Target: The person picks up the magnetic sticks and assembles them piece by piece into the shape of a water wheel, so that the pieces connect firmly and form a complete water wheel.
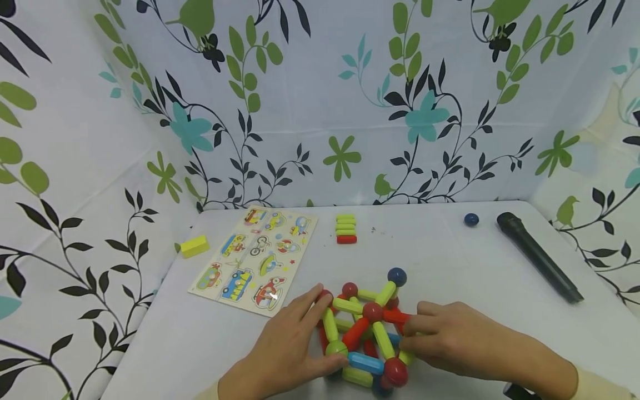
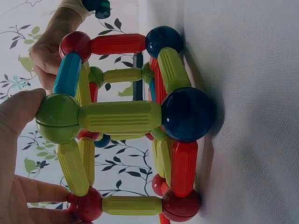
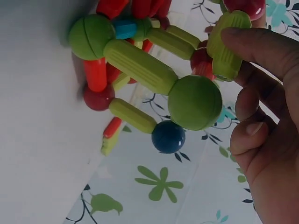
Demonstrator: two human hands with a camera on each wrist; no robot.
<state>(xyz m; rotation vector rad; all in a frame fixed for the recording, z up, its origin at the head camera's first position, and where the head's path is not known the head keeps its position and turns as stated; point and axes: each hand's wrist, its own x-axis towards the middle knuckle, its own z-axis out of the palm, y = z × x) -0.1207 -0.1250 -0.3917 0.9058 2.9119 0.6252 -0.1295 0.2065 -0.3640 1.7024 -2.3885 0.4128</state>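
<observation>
A model of magnetic rods and balls [image 1: 373, 313] in red, yellow-green and blue stands on the table in front of me. My left hand [image 1: 285, 341] holds its left side, with the thumb [image 2: 23, 109] against a green ball [image 2: 58, 119] and fingertips at a red ball [image 2: 86, 205]. On the right side, my right hand [image 1: 457, 339] pinches a yellow-green magnetic rod [image 3: 227, 46] between thumb and fingers. That rod's upper end is at a red ball [image 3: 245, 5], and a green ball [image 3: 195, 102] of the model sits just below it.
A wooden picture puzzle board [image 1: 252, 258] and a yellow block [image 1: 195, 246] lie at the back left. Several spare yellow-green rods [image 1: 345, 225] and a red rod [image 1: 346, 239] lie behind the model. Right of them are a dark blue ball [image 1: 471, 220] and a black microphone-like stick [image 1: 540, 255].
</observation>
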